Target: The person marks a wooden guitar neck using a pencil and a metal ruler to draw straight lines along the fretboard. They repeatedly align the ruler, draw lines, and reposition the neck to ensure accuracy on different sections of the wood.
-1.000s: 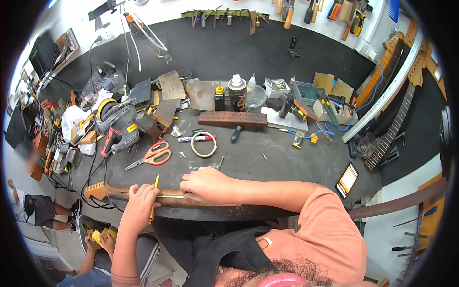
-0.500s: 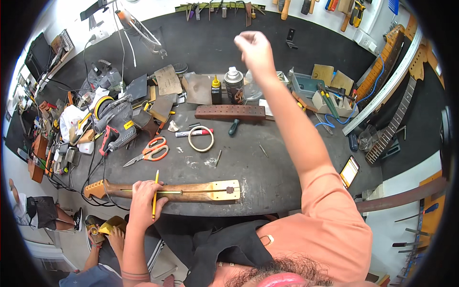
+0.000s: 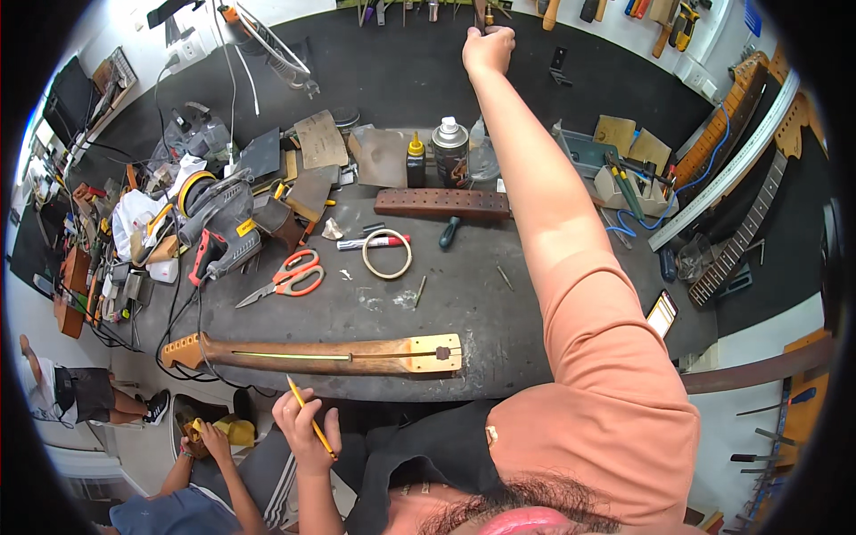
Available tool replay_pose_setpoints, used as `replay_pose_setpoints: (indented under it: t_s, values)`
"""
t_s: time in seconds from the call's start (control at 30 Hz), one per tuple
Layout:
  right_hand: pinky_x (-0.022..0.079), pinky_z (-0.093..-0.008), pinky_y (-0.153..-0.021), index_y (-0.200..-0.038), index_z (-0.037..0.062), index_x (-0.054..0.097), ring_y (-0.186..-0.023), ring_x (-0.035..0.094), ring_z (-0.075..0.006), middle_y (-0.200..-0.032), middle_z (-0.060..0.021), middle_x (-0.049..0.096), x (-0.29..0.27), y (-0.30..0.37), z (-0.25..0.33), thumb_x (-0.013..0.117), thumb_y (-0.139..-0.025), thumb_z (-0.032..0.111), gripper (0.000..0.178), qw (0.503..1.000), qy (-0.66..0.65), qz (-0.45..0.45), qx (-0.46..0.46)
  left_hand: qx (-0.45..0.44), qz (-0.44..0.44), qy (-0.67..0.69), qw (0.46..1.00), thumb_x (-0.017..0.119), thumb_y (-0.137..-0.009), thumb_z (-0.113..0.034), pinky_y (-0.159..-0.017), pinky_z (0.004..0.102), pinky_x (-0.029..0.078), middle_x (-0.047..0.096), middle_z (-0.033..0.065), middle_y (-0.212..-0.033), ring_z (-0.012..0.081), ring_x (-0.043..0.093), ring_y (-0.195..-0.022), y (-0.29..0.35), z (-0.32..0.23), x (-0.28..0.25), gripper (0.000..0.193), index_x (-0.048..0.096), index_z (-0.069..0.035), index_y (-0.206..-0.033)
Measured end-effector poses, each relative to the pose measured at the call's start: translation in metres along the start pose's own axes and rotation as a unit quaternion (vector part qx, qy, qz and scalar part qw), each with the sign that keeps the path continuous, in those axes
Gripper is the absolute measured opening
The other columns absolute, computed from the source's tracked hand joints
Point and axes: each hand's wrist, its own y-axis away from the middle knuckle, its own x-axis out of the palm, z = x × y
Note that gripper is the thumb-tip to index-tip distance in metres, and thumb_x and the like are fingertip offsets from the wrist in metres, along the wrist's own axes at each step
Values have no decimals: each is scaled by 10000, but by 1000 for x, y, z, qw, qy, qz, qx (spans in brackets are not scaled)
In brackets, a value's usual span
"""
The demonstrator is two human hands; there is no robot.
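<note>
My left hand (image 3: 306,426) is closed around a yellow pencil (image 3: 321,435), held off the near table edge with its tip pointing up and left. Just beyond it, a brown guitar neck (image 3: 383,348) lies along the bench. In the neck's lengthwise slot sits a thin yellow-green rod (image 3: 294,357). At the far wall, my right hand (image 3: 489,52) grips the lower end of a narrow brown tool (image 3: 480,16) hanging from the rack; the top of the tool is cut off by the view's edge.
Orange-handled scissors (image 3: 287,278), a tape ring (image 3: 387,254), a red marker (image 3: 388,241) and a drilled wooden block (image 3: 441,201) lie mid-bench. A spray can (image 3: 450,150) stands behind. Power tools (image 3: 223,223) and cables crowd the left. A phone (image 3: 662,312) rests right; another person (image 3: 192,499) sits at lower left.
My right hand has reached farther out to the wall rack and closed on the brown tool. My left hand has lifted off the guitar neck and drawn back toward me with the pencil.
</note>
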Motion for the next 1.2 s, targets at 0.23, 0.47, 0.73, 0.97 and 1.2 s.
replay_pose_setpoints:
  t_s: [0.23, 0.47, 0.73, 0.97, 1.2]
  values:
    - [590, -524, -1068, -1231, 61, 687, -1221, 731, -411, -1364, -196, 671, -10, -10, -7, 883, -972, 342, 429, 997, 28, 65, -28, -43, 3, -5, 999, 831, -908, -66, -1178, 572, 441, 663, 181, -1367, 428, 576, -1314, 3, 2, -6, 458, 600, -94, -1303]
    - [591, -454, -954, -1156, -5, 747, -1050, 761, -311, -1120, -150, 783, -5, -21, -21, 849, -988, 348, 404, 994, 4, -41, -101, -18, 11, 5, 1000, 836, -925, -87, -1176, 574, 441, 658, 182, -1385, 428, 574, -1317, -1, 3, -2, 464, 598, -91, -1324]
    - [581, -566, -1033, -1130, 16, 768, -1145, 753, -461, -1146, -251, 786, 16, -11, -7, 849, -955, 333, 371, 997, -6, -65, -43, -60, 4, 13, 998, 811, -949, -69, -1177, 570, 432, 655, 185, -1401, 426, 576, -1318, 13, 2, 13, 438, 599, -88, -1332]
    - [590, -546, -1026, -1078, -11, 799, -1125, 765, -469, -1143, -278, 798, 23, -13, -15, 842, -962, 355, 385, 996, -21, -58, -63, -61, -55, 6, 997, 782, -981, -58, -1195, 563, 418, 652, 195, -1401, 408, 574, -1326, 28, -4, 25, 414, 589, -80, -1346]
    - [598, -538, -986, -1054, -23, 827, -1090, 775, -484, -1112, -304, 815, 2, -23, -2, 852, -925, 327, 374, 995, -35, 24, -86, -57, -59, 27, 996, 802, -923, -17, -1171, 573, 433, 663, 174, -1406, 422, 584, -1315, 33, -1, 33, 490, 598, -105, -1359]
